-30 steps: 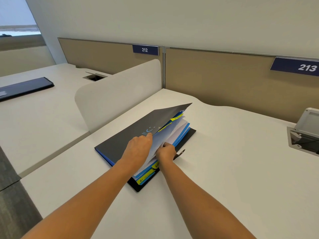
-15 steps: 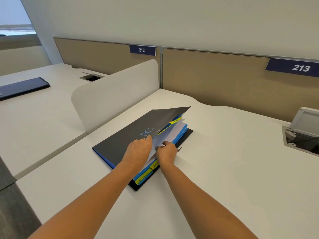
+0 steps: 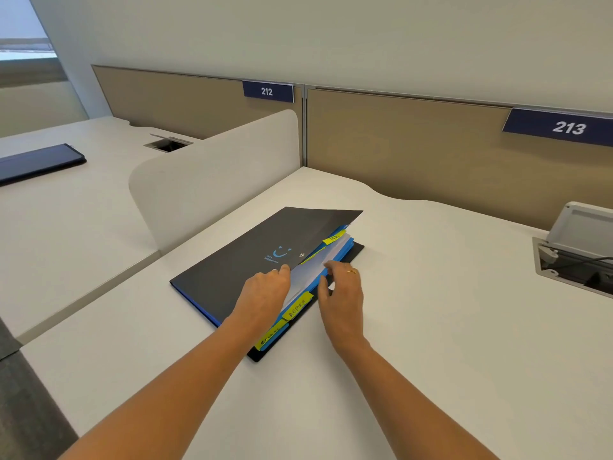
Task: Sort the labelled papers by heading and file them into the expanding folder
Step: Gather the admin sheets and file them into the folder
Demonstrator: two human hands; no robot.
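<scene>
The expanding folder (image 3: 229, 277) lies flat on the table (image 3: 438, 333), directly under both hands, with its open mouth turned towards the right grip (image 3: 343, 293). The left grip (image 3: 265, 293) has the dark cover (image 3: 298, 234) by its near edge: the thumb lies on top and the fingers are hidden beneath, so it seems to pinch the cover and hold it slightly raised. The right grip is loosely spread and holds nothing. Its forefinger just touches the edge of the white sheets (image 3: 310, 272), which show between the two grips, and its thumb sits beside a blue divider (image 3: 343, 247). The step looks like seating filed papers and checking their pocket. To do it well, the left grip should lift the cover only enough to show the yellow tabs, with "ADMIN" (image 3: 298, 307) just below the right thumb and another tab (image 3: 332, 239) beyond its fingertips. The right grip should press the sheets inward with flat fingers along their whole edge, since a push at one corner would probably skew or crease them. The sheets should stay behind a single divider, clear of the tab.
</scene>
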